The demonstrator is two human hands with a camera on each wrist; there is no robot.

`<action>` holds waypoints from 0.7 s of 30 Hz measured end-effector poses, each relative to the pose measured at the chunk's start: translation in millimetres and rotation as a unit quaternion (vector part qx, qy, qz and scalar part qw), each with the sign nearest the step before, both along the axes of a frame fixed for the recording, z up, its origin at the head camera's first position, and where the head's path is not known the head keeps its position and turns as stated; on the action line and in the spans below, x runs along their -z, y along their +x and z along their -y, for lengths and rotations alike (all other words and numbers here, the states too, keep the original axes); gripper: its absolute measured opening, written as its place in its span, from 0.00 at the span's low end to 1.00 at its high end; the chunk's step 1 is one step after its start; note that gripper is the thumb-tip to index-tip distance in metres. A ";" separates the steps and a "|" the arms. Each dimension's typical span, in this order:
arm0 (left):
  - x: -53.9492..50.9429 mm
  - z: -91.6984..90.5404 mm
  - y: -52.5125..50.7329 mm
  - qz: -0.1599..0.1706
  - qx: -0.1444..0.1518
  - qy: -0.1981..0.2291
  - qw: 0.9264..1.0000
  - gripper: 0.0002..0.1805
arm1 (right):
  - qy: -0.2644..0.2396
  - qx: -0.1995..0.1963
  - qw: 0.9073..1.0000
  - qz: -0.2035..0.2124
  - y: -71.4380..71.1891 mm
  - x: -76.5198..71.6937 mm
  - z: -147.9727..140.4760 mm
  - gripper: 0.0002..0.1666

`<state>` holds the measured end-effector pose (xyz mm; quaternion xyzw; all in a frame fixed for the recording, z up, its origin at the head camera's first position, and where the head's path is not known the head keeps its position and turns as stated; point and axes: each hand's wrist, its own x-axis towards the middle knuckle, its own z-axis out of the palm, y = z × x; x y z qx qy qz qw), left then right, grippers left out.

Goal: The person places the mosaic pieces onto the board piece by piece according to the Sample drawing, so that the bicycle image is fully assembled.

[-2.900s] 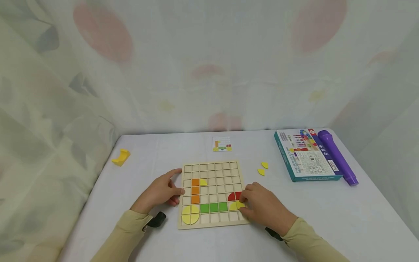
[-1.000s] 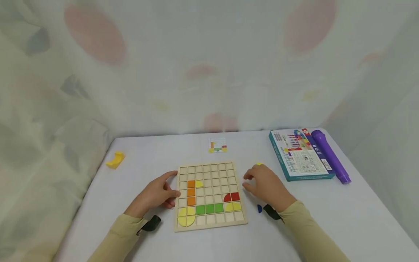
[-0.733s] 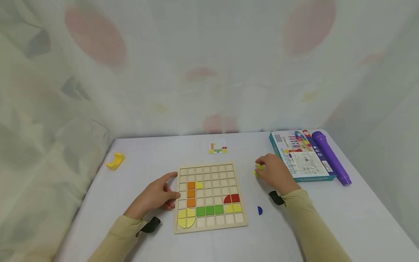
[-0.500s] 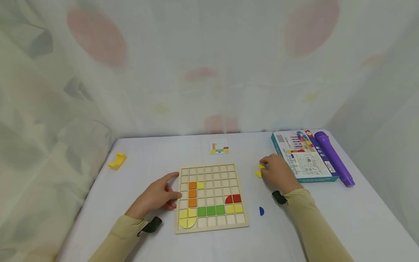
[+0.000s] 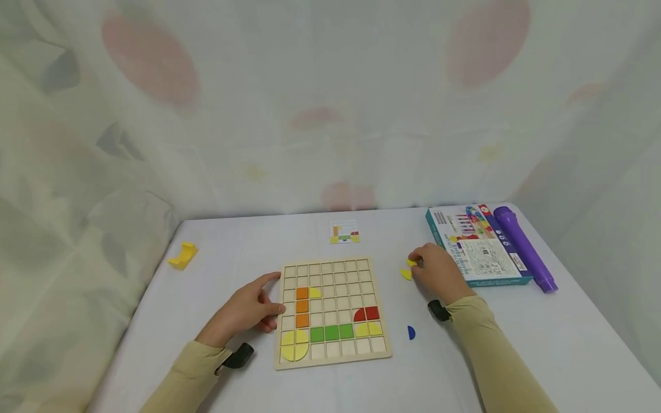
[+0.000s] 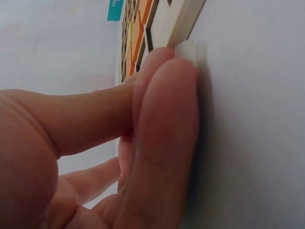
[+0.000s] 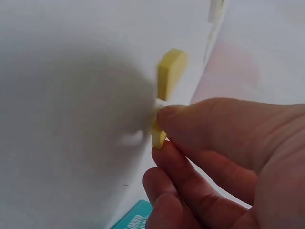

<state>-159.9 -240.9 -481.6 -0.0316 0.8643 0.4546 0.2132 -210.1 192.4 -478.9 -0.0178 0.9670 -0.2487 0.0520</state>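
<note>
A square wooden grid board (image 5: 333,363) lies mid-table, its cells partly filled with orange, green, red and yellow pieces. At its left edge is my left hand (image 5: 248,310), forefinger stretched to the upper side and thumb on the rim; in the left wrist view, fingertips (image 6: 174,90) press near the board's side. Right of the board, my right hand (image 5: 438,272) pinches a small yellow quarter-circle piece (image 7: 159,137) between thumb and forefinger, mostly covered in the head view. Another yellow piece (image 5: 407,275) lies beside it. Nearer me is a blue half-circle piece (image 5: 411,332).
A small pattern card (image 5: 344,232) lies behind the board. At the back right sit a flat teal-edged box (image 5: 482,252), close to my right hand, and a purple tube (image 5: 524,246). A yellow curved block (image 5: 183,256) stands at the far left.
My right hand has left the yellow piece at the board's lower right and moved up and right to the loose yellow pieces. The blue half circle has come into view. My left hand stays put.
</note>
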 end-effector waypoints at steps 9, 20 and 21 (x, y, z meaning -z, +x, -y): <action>2.7 2.4 -0.9 0.003 -0.002 0.004 1.000 0.51 | -0.004 -0.036 0.999 -0.010 18.8 -20.1 22.9 0.14; 2.6 1.2 -1.2 0.007 -0.005 0.000 1.000 0.51 | 0.028 -0.156 0.986 -0.051 85.0 -20.9 65.0 0.13; 2.5 1.1 -1.1 0.007 -0.004 0.000 1.000 0.51 | 0.028 -0.166 0.984 -0.053 90.6 -20.0 67.1 0.13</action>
